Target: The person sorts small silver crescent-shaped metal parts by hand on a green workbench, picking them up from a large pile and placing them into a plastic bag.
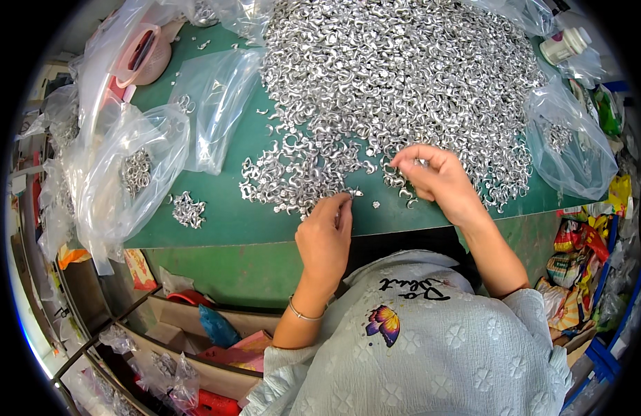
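A big heap of small, curved silver metal pieces [404, 76] covers the back and right of the green table. A smaller spread of the same pieces [293, 170] lies in front of it, left of centre. My left hand [325, 232] is at the near edge of that spread, its thumb and fingers pinched on a small silver metal piece [356, 194]. To its right, my right hand [438, 182] hovers by the heap's front edge with fingers curled and thumb drawn in. Whatever its fingertips hold, if anything, is too small to make out.
A little separate pile [189, 210] sits at the table's left front. Clear plastic bags [133, 166] with metal rings lie on the left, and another bag [570, 142] is at the right. A pink basket [146, 55] and a white bottle [565, 46] stand farther back.
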`<state>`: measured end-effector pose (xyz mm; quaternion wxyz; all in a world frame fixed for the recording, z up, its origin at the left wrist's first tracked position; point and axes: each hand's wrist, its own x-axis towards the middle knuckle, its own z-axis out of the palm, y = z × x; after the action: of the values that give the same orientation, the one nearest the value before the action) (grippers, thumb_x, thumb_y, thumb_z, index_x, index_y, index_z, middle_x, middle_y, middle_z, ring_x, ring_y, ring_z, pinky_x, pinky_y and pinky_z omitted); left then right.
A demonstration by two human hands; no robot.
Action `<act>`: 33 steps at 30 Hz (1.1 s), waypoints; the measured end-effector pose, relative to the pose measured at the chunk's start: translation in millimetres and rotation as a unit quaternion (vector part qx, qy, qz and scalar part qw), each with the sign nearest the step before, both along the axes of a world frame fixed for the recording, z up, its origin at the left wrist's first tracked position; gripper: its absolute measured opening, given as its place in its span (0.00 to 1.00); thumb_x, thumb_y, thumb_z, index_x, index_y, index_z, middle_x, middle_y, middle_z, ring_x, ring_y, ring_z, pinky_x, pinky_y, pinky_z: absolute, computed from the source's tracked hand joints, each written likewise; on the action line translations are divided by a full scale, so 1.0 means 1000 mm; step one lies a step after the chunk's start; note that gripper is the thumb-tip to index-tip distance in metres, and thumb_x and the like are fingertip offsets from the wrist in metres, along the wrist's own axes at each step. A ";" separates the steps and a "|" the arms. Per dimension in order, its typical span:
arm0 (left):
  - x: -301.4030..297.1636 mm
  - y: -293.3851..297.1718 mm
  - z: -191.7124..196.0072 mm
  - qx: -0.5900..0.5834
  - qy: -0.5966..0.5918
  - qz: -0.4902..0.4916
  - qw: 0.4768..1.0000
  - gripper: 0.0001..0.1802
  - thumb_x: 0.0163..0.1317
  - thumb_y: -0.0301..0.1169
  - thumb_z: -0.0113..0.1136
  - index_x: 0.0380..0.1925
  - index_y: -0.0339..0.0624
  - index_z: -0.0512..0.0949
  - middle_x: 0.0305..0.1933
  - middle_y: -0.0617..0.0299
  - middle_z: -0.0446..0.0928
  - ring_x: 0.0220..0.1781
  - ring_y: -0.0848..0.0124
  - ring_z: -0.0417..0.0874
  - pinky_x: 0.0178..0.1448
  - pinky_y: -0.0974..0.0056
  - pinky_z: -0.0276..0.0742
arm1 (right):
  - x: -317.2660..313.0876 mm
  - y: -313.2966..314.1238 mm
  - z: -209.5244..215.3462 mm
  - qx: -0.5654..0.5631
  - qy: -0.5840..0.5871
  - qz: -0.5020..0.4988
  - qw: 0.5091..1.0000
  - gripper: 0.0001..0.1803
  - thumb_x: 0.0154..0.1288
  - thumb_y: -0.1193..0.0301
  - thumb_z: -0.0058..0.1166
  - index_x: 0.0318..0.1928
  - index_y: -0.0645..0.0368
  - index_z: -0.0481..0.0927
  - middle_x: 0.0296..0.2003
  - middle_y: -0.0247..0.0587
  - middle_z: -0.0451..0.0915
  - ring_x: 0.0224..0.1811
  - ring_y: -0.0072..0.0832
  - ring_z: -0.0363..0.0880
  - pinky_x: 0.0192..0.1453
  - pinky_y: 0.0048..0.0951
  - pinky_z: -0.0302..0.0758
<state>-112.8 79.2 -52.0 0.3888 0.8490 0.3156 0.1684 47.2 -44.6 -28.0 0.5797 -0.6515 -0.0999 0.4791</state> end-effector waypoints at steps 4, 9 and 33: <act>0.000 0.000 0.000 0.003 -0.011 -0.004 1.000 0.05 0.55 0.21 0.63 0.32 0.36 0.81 0.26 0.55 0.78 0.23 0.69 0.76 0.29 0.68 0.72 | -0.015 0.003 -0.014 -0.085 -0.564 0.118 0.813 0.11 0.52 0.69 0.65 0.36 0.57 0.80 0.26 0.42 0.73 0.23 0.41 0.75 0.26 0.38 0.70; -0.002 0.001 -0.004 0.009 -0.034 -0.016 0.999 0.05 0.56 0.23 0.62 0.34 0.40 0.80 0.27 0.56 0.77 0.21 0.61 0.77 0.26 0.64 0.71 | -0.014 0.003 -0.019 -0.070 -0.556 0.080 0.824 0.06 0.53 0.75 0.62 0.33 0.59 0.80 0.23 0.40 0.71 0.21 0.35 0.72 0.25 0.34 0.67; -0.004 -0.002 -0.001 -0.015 -0.025 0.005 1.000 0.09 0.54 0.21 0.64 0.37 0.37 0.81 0.24 0.55 0.76 0.21 0.71 0.72 0.27 0.67 0.69 | -0.017 0.001 -0.011 -0.157 -0.577 0.129 0.791 0.10 0.51 0.70 0.64 0.28 0.61 0.76 0.28 0.45 0.74 0.25 0.45 0.78 0.27 0.42 0.73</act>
<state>-117.1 77.3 -53.2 0.4082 0.8371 0.3126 0.1866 30.2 -43.2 -38.8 0.2370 -0.8701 -0.4219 0.0935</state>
